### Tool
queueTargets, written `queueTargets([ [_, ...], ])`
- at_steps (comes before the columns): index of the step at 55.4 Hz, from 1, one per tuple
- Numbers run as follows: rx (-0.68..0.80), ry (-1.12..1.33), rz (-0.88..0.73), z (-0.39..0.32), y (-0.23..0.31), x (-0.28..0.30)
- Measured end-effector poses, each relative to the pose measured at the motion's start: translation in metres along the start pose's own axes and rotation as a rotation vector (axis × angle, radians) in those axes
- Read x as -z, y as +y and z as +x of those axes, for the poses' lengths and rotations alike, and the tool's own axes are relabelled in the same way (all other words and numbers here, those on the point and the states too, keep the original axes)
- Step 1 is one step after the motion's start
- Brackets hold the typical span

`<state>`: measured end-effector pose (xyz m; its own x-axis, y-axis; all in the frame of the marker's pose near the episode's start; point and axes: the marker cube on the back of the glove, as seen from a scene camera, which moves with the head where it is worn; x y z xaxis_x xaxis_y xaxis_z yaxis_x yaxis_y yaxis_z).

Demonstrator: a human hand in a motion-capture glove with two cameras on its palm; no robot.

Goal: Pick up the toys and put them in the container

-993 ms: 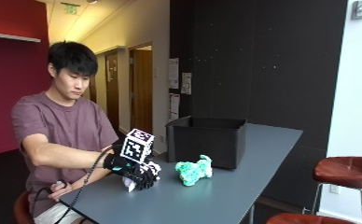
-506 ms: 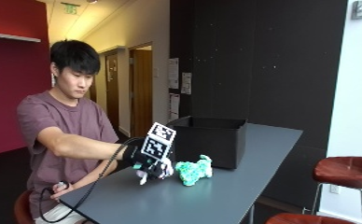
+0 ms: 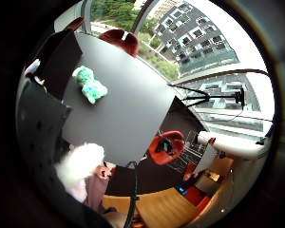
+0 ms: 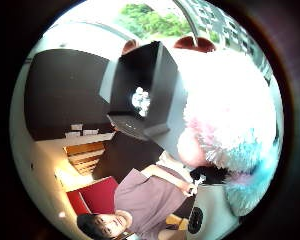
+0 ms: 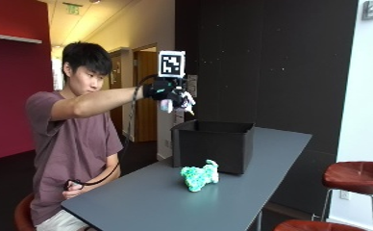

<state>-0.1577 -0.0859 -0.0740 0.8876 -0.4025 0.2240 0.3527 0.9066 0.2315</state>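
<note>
My gloved right hand is raised high above the table, just over the near left corner of the black container. Its fingers grip a small white and pink fluffy toy, which fills much of the thumb side palm view as the fluffy toy and shows as white fur on the fluffy toy in the other palm view. The container's open top lies below the palm. A green plush toy lies on the grey table in front of the container, seen too as the green toy.
The person sits at the table's left end, with the bare hand down near the lap. Red stools stand to the right of the table. A dark wall is behind the container.
The hand has lifted the white and pink toy from the table beside the green toy, up and toward the container. The green toy has stayed in place.
</note>
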Motion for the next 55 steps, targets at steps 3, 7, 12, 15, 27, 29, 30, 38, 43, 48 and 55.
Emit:
queueTargets([
  [3, 0.037, 0.013, 0.038, -0.024, -0.009, 0.015],
  [7, 0.078, 0.055, 0.086, -0.058, -0.024, 0.026],
  [12, 0.095, 0.025, 0.115, -0.105, -0.045, 0.031],
  [15, 0.100, 0.040, 0.117, -0.133, -0.060, 0.028],
  [27, 0.224, 0.083, 0.092, -0.233, -0.118, -0.011],
  [29, 0.239, 0.093, 0.065, -0.242, -0.125, -0.019],
  [30, 0.251, 0.098, 0.049, -0.244, -0.127, -0.023],
  [38, 0.037, 0.121, -0.093, -0.264, -0.149, -0.047],
  [43, 0.120, 0.206, -0.200, -0.272, -0.146, -0.060],
  [48, 0.156, 0.214, -0.181, -0.264, -0.144, -0.059],
  [55, 0.119, 0.188, -0.171, -0.243, -0.139, -0.048],
])
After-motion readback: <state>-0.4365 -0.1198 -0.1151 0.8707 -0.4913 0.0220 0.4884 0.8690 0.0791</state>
